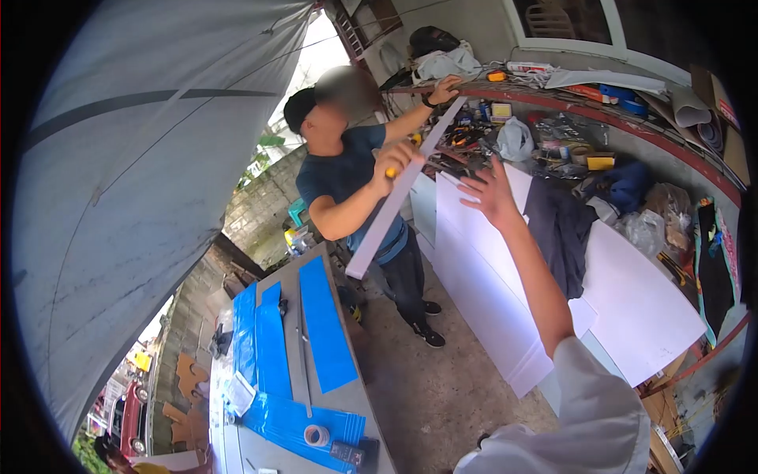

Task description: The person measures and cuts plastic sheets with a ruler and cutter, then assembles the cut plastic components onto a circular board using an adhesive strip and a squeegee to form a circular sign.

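Note:
My right hand (496,197) is raised with its fingers spread, holding nothing. It is in front of large white sheets (482,276), close to a dark cloth (557,229) draped over them. A co-worker (347,166) stands across from me with a long, narrow white strip (395,201) slanting in front of the body. One of that person's hands grips the strip together with something small and yellow (391,172); the other reaches toward the shelf. The strip's upper end lies just left of my fingers. My left hand is out of view.
At lower left, a worktable (272,454) carries blue sheet pieces (328,324), a metal ruler (304,355) and a tape roll (317,435). A cluttered red-edged shelf (647,134) runs along the wall. Overhead hangs a grey tarp (158,158). Concrete floor (442,395) separates table and sheets.

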The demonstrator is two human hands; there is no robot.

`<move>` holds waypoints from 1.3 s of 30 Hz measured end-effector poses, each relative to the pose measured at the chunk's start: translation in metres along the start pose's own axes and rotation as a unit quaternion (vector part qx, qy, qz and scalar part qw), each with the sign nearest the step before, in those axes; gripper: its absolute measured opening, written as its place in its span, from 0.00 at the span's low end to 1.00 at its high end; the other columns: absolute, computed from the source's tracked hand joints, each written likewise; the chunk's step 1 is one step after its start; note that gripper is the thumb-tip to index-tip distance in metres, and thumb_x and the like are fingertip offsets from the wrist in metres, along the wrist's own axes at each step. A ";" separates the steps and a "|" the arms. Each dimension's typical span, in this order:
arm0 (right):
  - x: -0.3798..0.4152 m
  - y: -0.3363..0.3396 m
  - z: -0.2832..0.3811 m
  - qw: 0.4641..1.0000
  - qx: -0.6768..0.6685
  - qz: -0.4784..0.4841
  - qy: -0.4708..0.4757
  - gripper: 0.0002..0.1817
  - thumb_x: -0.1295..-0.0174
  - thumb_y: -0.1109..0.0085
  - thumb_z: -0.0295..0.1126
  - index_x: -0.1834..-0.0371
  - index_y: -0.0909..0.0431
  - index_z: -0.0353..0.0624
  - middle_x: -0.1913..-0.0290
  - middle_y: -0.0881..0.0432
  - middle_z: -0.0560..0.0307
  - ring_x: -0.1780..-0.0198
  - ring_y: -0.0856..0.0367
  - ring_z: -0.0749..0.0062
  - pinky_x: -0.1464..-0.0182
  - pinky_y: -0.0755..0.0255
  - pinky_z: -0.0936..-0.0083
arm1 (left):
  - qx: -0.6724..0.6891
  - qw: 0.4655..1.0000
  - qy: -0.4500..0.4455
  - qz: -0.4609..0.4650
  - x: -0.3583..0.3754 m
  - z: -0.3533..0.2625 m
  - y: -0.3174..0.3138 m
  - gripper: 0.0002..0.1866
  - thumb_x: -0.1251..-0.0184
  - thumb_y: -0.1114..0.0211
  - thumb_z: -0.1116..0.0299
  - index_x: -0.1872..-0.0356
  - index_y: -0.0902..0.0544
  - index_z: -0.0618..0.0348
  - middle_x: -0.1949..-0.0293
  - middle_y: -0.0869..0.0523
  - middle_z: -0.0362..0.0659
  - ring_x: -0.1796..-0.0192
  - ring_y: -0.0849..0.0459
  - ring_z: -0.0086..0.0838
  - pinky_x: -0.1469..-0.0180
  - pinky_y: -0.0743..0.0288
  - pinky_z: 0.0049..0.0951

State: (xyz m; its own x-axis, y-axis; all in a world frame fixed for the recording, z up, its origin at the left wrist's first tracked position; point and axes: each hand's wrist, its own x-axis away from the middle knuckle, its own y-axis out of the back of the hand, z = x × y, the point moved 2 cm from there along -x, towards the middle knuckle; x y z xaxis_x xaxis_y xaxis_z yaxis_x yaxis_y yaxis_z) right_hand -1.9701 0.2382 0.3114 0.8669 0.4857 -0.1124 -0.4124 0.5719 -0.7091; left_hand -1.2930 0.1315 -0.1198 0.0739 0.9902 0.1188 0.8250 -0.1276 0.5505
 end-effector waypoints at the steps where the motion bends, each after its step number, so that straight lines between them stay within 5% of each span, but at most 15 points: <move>1: -0.011 -0.013 -0.006 1.000 -0.001 0.004 -0.009 0.54 0.44 0.51 0.68 0.26 0.58 0.38 0.33 0.37 0.35 0.35 0.32 0.47 0.37 0.40 0.50 | 0.008 1.000 0.009 0.014 0.003 0.006 -0.005 0.30 0.38 0.38 0.62 0.37 0.36 0.63 0.60 0.16 0.52 0.66 0.15 0.38 0.67 0.21 0.35; 3: -0.032 -0.038 -0.024 1.000 0.030 -0.005 0.005 0.62 0.49 0.47 0.71 0.26 0.62 0.35 0.33 0.38 0.33 0.33 0.36 0.48 0.33 0.46 0.49 | 0.027 0.998 0.027 0.042 0.008 0.021 -0.014 0.30 0.39 0.38 0.64 0.37 0.36 0.63 0.61 0.16 0.52 0.67 0.14 0.37 0.68 0.21 0.33; 6: -0.054 -0.063 -0.057 0.997 0.066 -0.019 0.033 0.53 0.48 0.46 0.70 0.30 0.45 0.39 0.38 0.31 0.41 0.38 0.31 0.54 0.36 0.43 0.51 | 0.057 0.993 0.061 0.080 0.019 0.049 -0.029 0.30 0.39 0.37 0.67 0.37 0.36 0.63 0.62 0.16 0.51 0.69 0.14 0.36 0.70 0.20 0.31; 8: -0.058 -0.076 -0.078 0.993 0.091 -0.058 0.052 0.33 0.39 0.42 0.54 0.41 0.34 0.39 0.46 0.23 0.47 0.49 0.22 0.61 0.47 0.31 0.60 | 0.075 0.994 0.036 0.067 0.019 0.068 -0.038 0.33 0.44 0.36 0.71 0.37 0.40 0.63 0.70 0.17 0.48 0.79 0.18 0.29 0.79 0.25 0.26; 12: -0.050 -0.080 -0.111 0.994 -0.039 -0.002 0.104 0.14 0.30 0.55 0.30 0.46 0.34 0.34 0.50 0.21 0.37 0.54 0.18 0.55 0.50 0.25 0.65 | 0.006 0.998 -0.056 0.028 0.022 0.110 -0.046 0.30 0.43 0.36 0.72 0.39 0.37 0.63 0.70 0.17 0.48 0.76 0.17 0.29 0.75 0.23 0.26; 13: -0.042 -0.079 -0.113 0.992 -0.054 0.019 0.116 0.14 0.30 0.54 0.31 0.47 0.34 0.34 0.48 0.23 0.34 0.50 0.19 0.51 0.49 0.26 0.64 | -0.037 0.993 -0.113 0.000 0.036 0.116 -0.050 0.30 0.43 0.36 0.72 0.39 0.37 0.63 0.69 0.17 0.48 0.75 0.17 0.29 0.73 0.22 0.26; 15: -0.023 -0.079 -0.115 0.987 -0.103 0.078 0.093 0.15 0.28 0.60 0.37 0.49 0.33 0.36 0.41 0.27 0.35 0.42 0.26 0.47 0.45 0.28 0.57 | 0.039 0.998 -0.026 0.029 0.056 0.107 -0.043 0.28 0.41 0.37 0.73 0.39 0.35 0.64 0.65 0.16 0.49 0.73 0.17 0.29 0.70 0.21 0.28; 20: 0.045 -0.077 -0.104 0.989 0.030 0.014 0.144 0.24 0.26 0.63 0.44 0.38 0.35 0.35 0.32 0.35 0.47 0.32 0.36 0.49 0.37 0.37 0.48 | 0.029 0.997 -0.058 0.029 0.058 0.058 -0.024 0.29 0.40 0.37 0.72 0.37 0.36 0.63 0.63 0.16 0.50 0.70 0.15 0.29 0.69 0.19 0.29; 24: 0.102 -0.059 -0.103 0.990 0.005 0.009 0.142 0.25 0.26 0.61 0.43 0.40 0.34 0.32 0.35 0.33 0.44 0.30 0.39 0.50 0.33 0.41 0.52 | 0.030 0.999 -0.006 0.014 0.045 -0.007 -0.012 0.27 0.41 0.37 0.72 0.39 0.33 0.61 0.62 0.16 0.48 0.66 0.16 0.34 0.61 0.24 0.32; 26: 0.134 -0.053 -0.108 0.991 -0.002 0.000 0.131 0.23 0.27 0.60 0.43 0.44 0.31 0.33 0.45 0.26 0.44 0.39 0.29 0.54 0.39 0.35 0.55 | 0.095 0.995 0.010 0.040 0.034 -0.056 -0.008 0.27 0.39 0.37 0.73 0.38 0.34 0.60 0.57 0.17 0.48 0.62 0.16 0.34 0.61 0.23 0.31; 28: 0.161 -0.042 -0.119 0.991 -0.077 0.088 0.058 0.20 0.27 0.59 0.44 0.53 0.29 0.36 0.61 0.25 0.53 0.55 0.26 0.67 0.48 0.32 0.63 | 0.046 0.992 -0.112 0.024 0.028 -0.130 -0.001 0.26 0.37 0.38 0.73 0.37 0.33 0.60 0.54 0.18 0.48 0.59 0.17 0.33 0.60 0.23 0.29; 30: 0.195 -0.054 -0.119 0.968 -0.192 0.159 -0.021 0.18 0.26 0.61 0.44 0.63 0.31 0.40 0.72 0.34 0.62 0.67 0.36 0.76 0.57 0.35 0.70 | 0.091 0.976 -0.199 0.016 0.028 -0.196 0.006 0.24 0.36 0.40 0.75 0.38 0.31 0.61 0.54 0.19 0.48 0.55 0.18 0.33 0.55 0.24 0.30; 32: 0.220 -0.060 -0.123 0.961 -0.207 0.169 -0.074 0.19 0.30 0.53 0.51 0.67 0.34 0.46 0.74 0.40 0.66 0.69 0.41 0.78 0.58 0.39 0.74 | 0.119 0.977 -0.177 0.004 0.039 -0.265 0.019 0.21 0.33 0.41 0.71 0.40 0.29 0.64 0.49 0.21 0.50 0.48 0.22 0.34 0.47 0.28 0.32; 34: 0.237 -0.066 -0.126 0.912 -0.283 0.284 -0.083 0.30 0.50 0.36 0.63 0.69 0.40 0.52 0.74 0.43 0.69 0.70 0.44 0.80 0.61 0.44 0.78 | 0.156 0.952 -0.264 -0.017 0.048 -0.304 0.033 0.24 0.30 0.43 0.61 0.39 0.31 0.66 0.43 0.26 0.51 0.41 0.27 0.36 0.40 0.35 0.36; 39: 0.255 -0.080 -0.119 0.838 -0.307 0.451 -0.024 0.41 0.74 0.26 0.67 0.67 0.42 0.59 0.72 0.43 0.73 0.68 0.44 0.81 0.60 0.48 0.80 | 0.166 0.948 -0.265 -0.063 0.070 -0.335 0.046 0.33 0.30 0.48 0.45 0.37 0.34 0.66 0.40 0.29 0.50 0.39 0.30 0.39 0.39 0.37 0.41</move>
State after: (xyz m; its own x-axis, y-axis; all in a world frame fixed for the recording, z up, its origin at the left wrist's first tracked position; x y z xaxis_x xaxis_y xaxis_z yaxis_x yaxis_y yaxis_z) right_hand -1.6822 0.2373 0.2566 0.2611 0.5714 -0.7780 -0.6592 -0.4832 -0.5762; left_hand -1.4372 0.1762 0.1910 0.1615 0.8977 -0.4099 0.9703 -0.0687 0.2320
